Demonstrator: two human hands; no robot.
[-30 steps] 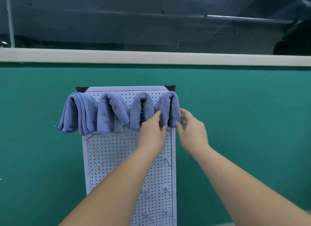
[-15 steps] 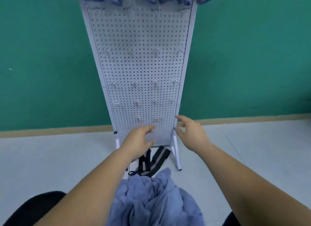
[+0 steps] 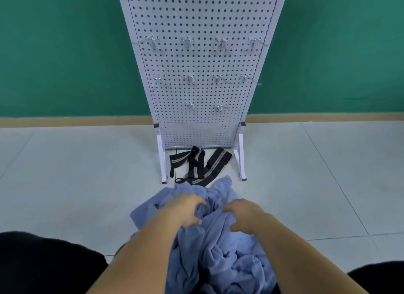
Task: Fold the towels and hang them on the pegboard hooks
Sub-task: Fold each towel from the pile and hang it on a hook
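Two hands, left hand (image 3: pixel 188 208) and right hand (image 3: pixel 245 215), are curling fingers round folds of the crumpled blue terry towel pile (image 3: pixel 220 253), lying on the grey tiled floor (image 3: pixel 65 184) near the white perforated metal pegboard (image 3: pixel 200 59) feet.

Left grip (image 3: pixel 185 210) and right grip (image 3: pixel 244 215) bare, forearms (image 3: pixel 140 250) bare, black clothing (image 3: pixel 43 267) on legs
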